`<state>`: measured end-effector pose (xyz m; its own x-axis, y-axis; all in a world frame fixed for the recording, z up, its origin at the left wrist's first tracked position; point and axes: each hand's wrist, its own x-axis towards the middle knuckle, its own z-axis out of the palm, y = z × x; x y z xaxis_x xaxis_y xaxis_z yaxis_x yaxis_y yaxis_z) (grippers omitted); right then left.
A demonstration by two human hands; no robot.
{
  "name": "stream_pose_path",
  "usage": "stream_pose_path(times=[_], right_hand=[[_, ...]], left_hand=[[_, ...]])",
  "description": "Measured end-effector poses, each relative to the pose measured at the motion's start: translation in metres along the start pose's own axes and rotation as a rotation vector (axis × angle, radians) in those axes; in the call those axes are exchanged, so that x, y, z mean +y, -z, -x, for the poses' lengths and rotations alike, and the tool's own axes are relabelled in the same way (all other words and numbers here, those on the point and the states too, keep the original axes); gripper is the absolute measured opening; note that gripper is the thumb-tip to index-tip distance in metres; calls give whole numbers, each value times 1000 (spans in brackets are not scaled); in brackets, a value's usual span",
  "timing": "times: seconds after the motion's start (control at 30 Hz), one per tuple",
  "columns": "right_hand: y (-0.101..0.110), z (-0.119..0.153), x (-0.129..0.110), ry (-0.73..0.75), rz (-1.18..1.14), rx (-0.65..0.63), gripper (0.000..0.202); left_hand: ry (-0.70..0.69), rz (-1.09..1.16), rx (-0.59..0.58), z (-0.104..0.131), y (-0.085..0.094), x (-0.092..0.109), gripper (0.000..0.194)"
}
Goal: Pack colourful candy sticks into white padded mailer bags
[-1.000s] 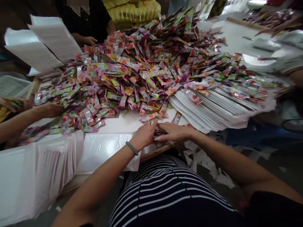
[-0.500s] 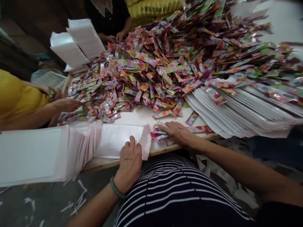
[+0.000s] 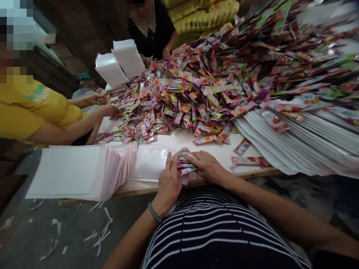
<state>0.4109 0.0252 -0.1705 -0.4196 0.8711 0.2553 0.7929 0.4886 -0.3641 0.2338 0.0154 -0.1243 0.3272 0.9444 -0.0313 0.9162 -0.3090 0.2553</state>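
Observation:
A white plastic bag [image 3: 150,162] lies flat at the table's front edge, its mouth facing right. At that mouth is my left hand [image 3: 170,181], its fingers on the bag's edge beside the packets. My right hand [image 3: 209,166] is closed on a small bundle of pink and green snack packets [image 3: 185,164]. The bundle's left end is inside or against the clear mouth of the bag; my fingers partly hide where they meet. A fanned stack of white bags [image 3: 70,168] lies to the left.
A big heap of snack packets [image 3: 179,93] covers the table's middle and back. More white bags [image 3: 297,138] are stacked at right, near loose packets [image 3: 249,160]. Two people work alongside: one in a yellow shirt [image 3: 56,108], another in black [image 3: 157,33]. Paper scraps [image 3: 98,237] litter the floor.
My right hand has brought the bundle left to the bag's mouth. My left hand has shifted to the mouth's edge and now meets the packets. The view has turned left.

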Motion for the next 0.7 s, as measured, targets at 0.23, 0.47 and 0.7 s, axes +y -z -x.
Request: stream_pose_path(times=[0.23,0.47,0.7], right_hand=[[24,-18,-19,208,327,-7,36],[29,-11,-2,302,301,54,35],[1,-14,2,281,110,-146,20]], left_hand=[[-12,155,-21,-15,7,8,82],[-104,246,-1,-19,17,3,82],[-208,354,-52,-18,4,6,84]])
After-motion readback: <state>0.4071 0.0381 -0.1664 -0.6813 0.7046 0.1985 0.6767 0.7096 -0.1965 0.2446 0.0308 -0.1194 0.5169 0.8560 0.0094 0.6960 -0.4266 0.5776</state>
